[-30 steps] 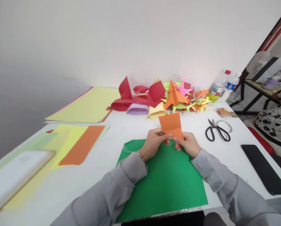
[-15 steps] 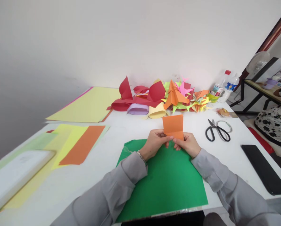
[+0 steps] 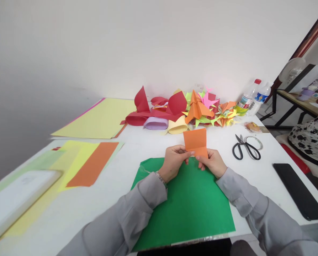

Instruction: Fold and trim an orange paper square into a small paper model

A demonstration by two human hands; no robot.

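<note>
Between both hands is a small piece of orange paper (image 3: 195, 139) with a crease running across it, its lower part bent toward me. My left hand (image 3: 175, 160) pinches its lower left corner, thumb on the near face. At the lower right edge, my right hand (image 3: 211, 163) grips it the same way, thumb in front and fingers behind. The paper is held up just beyond the far edge of a green sheet (image 3: 191, 206), which lies under my wrists. Parts of the fingers behind the paper are hidden.
Folded paper shapes (image 3: 199, 110) are heaped against the wall, with two plastic bottles (image 3: 257, 99) beside them. Scissors (image 3: 246, 146) and a black phone-like slab (image 3: 299, 192) lie on the right. Coloured sheets (image 3: 92, 167) and a white box-like object (image 3: 22, 199) are left. A person sits far right.
The orange paper has tipped slightly, and its crease shows more plainly. My left fingers have shifted a little along its lower edge; both hands keep hold.
</note>
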